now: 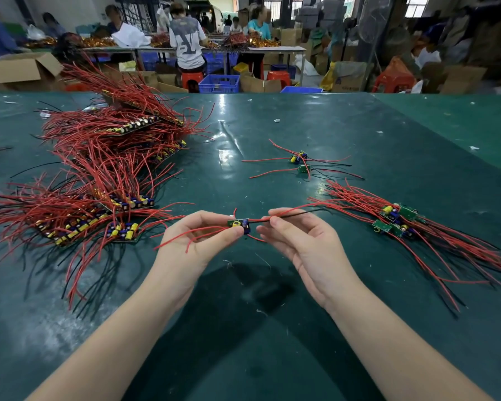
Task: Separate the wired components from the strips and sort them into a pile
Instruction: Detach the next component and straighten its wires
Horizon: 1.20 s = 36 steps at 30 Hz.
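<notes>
My left hand (197,237) pinches a small green wired component (238,223) carrying yellow and blue parts, held above the table's middle. Its red and black wires run right into my right hand (297,241), whose fingertips close on them. Strips of joined boards (122,204) with many red and black wires lie heaped at the left. A pile of separated components (395,219) rests at the right, its wires fanning toward the right edge.
Three loose components (300,161) lie further back at centre right. The dark green table (243,328) carries small scraps. Beyond its far edge are cardboard boxes, blue crates (219,83), orange stools and several people working at another table.
</notes>
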Tool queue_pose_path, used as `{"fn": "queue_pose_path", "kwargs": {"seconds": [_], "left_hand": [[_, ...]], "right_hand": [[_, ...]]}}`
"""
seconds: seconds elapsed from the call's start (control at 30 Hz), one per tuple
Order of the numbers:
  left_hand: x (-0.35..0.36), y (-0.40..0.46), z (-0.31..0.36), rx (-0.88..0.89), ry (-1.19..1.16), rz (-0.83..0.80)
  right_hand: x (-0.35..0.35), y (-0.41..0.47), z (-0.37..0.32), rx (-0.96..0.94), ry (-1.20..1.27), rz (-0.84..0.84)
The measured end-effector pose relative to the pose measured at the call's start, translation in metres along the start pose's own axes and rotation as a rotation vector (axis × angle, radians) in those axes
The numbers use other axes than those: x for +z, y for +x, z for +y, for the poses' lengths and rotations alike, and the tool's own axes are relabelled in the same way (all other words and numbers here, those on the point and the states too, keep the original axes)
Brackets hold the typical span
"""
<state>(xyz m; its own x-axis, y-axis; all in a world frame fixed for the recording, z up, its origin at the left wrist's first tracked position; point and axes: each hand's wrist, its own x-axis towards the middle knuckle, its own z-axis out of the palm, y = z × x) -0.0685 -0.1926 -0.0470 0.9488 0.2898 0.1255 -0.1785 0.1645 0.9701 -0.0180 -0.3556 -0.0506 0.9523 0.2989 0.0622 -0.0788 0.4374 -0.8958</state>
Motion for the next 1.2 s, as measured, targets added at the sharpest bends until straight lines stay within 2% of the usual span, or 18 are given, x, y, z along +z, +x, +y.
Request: {"fn": "queue_pose_path", "kwargs": {"seconds": [0.37, 0.63, 0.73, 0.93, 1.07, 1.2], "left_hand": [[0.001, -0.001, 0.005, -0.068, -0.053, 0.0], [0.003, -0.002, 0.003, -0.119, -0.054, -0.026], [0.002, -0.002, 0.001, -0.114, -0.051, -0.027], [0.0, 0.001, 0.003, -0.109, -0.111, 0.018], [-0.001, 0.0, 0.005, -0.115, -0.119, 0.02], [0.002, 0.001, 0.003, -0.132, -0.095, 0.023]], "right_hand": [[-0.008, 0.004, -0.007, -0.068, -0.047, 0.023], [-0.005, 0.002, 0.003, -0.107, -0.075, 0.207], [-0.004, 0.002, 0.004, -0.073, -0.075, 0.225], [-0.008, 0.003, -0.006, 0.016, 0.011, 0.119], [-0.009, 0.003, -0.011, 0.017, 0.043, 0.14], [-0.008, 0.005, -0.009, 0.093, 0.231, 0.168]]}}
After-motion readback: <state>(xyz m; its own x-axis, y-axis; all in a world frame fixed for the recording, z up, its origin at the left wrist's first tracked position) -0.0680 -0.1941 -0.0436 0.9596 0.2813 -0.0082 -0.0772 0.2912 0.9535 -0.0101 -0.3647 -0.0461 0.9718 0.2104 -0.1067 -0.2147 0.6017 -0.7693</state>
